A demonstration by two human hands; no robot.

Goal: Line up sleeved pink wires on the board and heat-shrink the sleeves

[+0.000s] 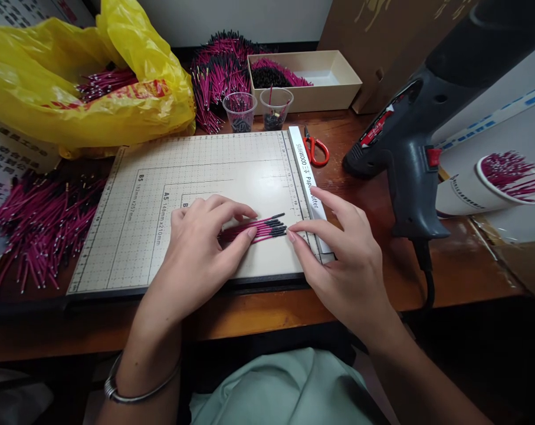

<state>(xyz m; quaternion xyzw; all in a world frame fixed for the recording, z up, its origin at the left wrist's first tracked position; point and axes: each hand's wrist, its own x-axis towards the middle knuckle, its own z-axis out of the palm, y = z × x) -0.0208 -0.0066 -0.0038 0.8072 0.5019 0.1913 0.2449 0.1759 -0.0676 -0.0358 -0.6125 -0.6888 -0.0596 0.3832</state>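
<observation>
A small bundle of magenta wires [262, 230] with black sleeved ends lies on a cream paper cutter board [205, 147], with the black tips pointing right. My left hand [209, 236] closes over the bundle, its thumb on the near side and its fingers on the far side, hiding the other ends. One wire sits slightly apart at the far side of the group. At the black tips, the thumb and index finger of my right hand [342, 242] pinch together at a wire end; the other fingers are raised over the cutter's white rail [305, 171].
Loose wires pile up left [50, 230] and behind. A yellow bag [147, 71], two clear cups [239, 109], an open box [333, 88] and red-handled scissors [318, 152] stand around the board. To the right are a heat gun [409, 153] and a paper cup [462, 192] of wires.
</observation>
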